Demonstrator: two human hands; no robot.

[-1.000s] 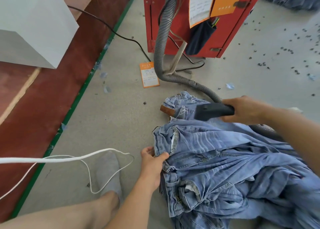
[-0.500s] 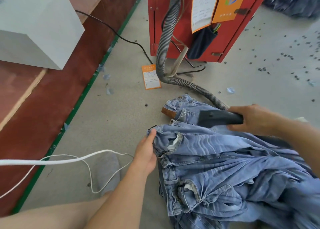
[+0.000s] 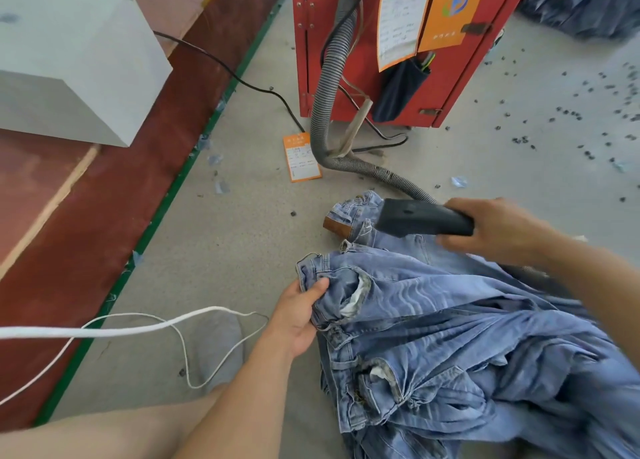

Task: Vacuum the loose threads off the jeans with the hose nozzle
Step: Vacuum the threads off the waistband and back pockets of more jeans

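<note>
A heap of light blue jeans lies on the grey floor at the right. My left hand grips the waistband of the top pair at its left edge, thumb on the denim. My right hand holds the black hose nozzle, its mouth pointing left just above the waistband of a farther pair with a brown leather patch. A grey ribbed hose runs from the nozzle back up to the red machine.
A white cord loops across the floor over my grey-socked foot. An orange tag and black cable lie near the machine. A white box stands at the left. Dark specks litter the floor at the right.
My left hand slid up along the waistband and now grips its corner with curled fingers. My right hand carried the nozzle slightly left over the farther pair.
</note>
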